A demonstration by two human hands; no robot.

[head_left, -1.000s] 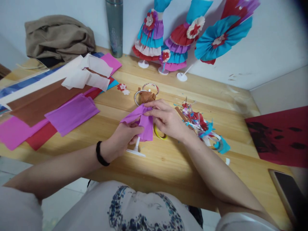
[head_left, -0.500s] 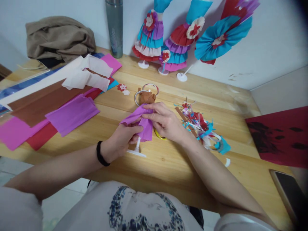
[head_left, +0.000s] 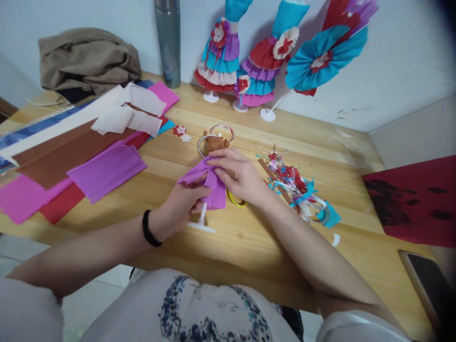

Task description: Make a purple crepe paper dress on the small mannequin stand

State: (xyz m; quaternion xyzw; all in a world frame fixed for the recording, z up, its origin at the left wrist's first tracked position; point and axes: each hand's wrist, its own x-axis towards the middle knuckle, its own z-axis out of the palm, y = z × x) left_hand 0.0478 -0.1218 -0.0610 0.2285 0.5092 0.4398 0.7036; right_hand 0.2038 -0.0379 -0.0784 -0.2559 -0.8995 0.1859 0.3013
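Even, light tension was advisable – the purple paper (head_left: 216,192) looked easily creased. The left hand (head_left: 181,204) clamped its edge between thumb and fingers; the right hand (head_left: 244,178) pressed its top, thumb contact indeterminable. Location: mid-table (head_left: 249,256), around a white stand (head_left: 201,227) – long axis apparently running away from the wearer, base nearest.

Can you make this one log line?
left hand: holding purple paper; right hand: touching same paper; white stand: below paper; yellow ring: near right hand

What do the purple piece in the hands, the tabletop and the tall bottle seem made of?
Purple piece: probably crepe paper, matte, given its soft folds.
Tabletop: apparently wood, lightly glossy, showing grain.
Bottle: smooth, faintly shiny; metal or plastic, unclear which.
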